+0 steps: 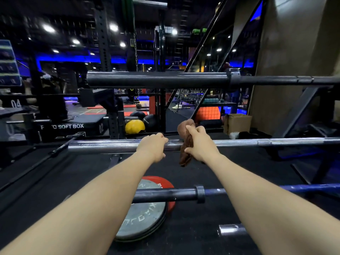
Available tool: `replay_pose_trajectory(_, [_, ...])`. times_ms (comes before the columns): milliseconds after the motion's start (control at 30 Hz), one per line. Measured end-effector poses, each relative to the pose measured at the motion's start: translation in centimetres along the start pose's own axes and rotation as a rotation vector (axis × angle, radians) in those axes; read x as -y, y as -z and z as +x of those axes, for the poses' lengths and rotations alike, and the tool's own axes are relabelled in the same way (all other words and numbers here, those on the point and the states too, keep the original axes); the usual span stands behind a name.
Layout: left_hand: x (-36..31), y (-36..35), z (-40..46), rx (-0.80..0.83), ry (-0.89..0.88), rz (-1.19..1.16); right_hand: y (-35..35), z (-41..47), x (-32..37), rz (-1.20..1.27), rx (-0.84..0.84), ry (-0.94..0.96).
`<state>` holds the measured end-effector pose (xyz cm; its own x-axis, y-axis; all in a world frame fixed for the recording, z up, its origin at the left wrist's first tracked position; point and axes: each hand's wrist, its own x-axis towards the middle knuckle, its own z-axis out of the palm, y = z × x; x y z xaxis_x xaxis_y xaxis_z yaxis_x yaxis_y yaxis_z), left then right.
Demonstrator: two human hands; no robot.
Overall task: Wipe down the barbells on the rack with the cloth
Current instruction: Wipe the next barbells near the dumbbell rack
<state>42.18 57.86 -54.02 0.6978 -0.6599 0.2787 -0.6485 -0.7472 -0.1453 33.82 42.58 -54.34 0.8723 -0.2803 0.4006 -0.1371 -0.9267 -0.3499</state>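
My right grip (199,144) clutches the brown cloth (186,142) against the silver barbell (110,146), left grip (153,147) steadying beside it; black barbell above (156,80) and dark barbell below (165,196) likely remain.

Dim hall overall, lit from round white ceiling spots (48,28) that bloom into soft halos, plus saturated blue strip glow (117,60) along the far wall. Bright streaks of glare along the chrome steel barbell sleeve (103,146); duller sheen on the thick black barbell sleeve above (156,80). Evenly lit bare forearms, pale against the near-black rubber floor (193,227), where detail sinks into shadow. Strong wide-angle bending at the edges, uprights leaning inward. Soft, slightly smeared background; mild blur on the crumpled brown cloth (186,142).
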Motion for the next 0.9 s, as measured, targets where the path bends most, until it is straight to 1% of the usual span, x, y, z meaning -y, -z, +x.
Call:
replay_pose_trajectory(167, [0.6, -0.2, -0.9, -0.017, -0.001, 0.012, -0.2, 0.1, 0.3, 0.032, 0.034, -0.017])
replay_pose_trajectory(267, [1.5, -0.7, -1.2, -0.041, -0.002, -0.033, -0.4, 0.2, 0.9, -0.114, 0.027, 0.026])
replay_pose_trajectory(500, [3.6, -1.9, 0.6, -0.106, 0.04, -0.051, -2.3, 0.3, 0.6, -0.285, -0.105, 0.11])
replay_pose_trajectory(600, [4.5, -2.3, 1.0, -0.127, 0.059, -0.045, -2.9, 1.3, 0.9, -0.266, -0.164, 0.137])
replay_pose_trajectory(667, [5.2, -2.2, 1.3, -0.141, 0.07, -0.06, -2.9, 2.5, 1.8, -0.256, -0.171, 0.174])
replay_pose_trajectory(767, [6.0, -1.9, 1.5, -0.115, 0.056, -0.07, -3.2, 3.4, 3.3, -0.225, -0.169, 0.169])
replay_pose_trajectory(833, [6.4, -1.6, 1.9, -0.048, 0.029, -0.037, -3.6, 3.0, 3.6, -0.225, -0.166, 0.144])
replay_pose_trajectory(900, [6.6, -1.6, 2.2, 0.028, 0.027, -0.057, -3.9, 2.2, 3.0, -0.26, -0.162, 0.163])
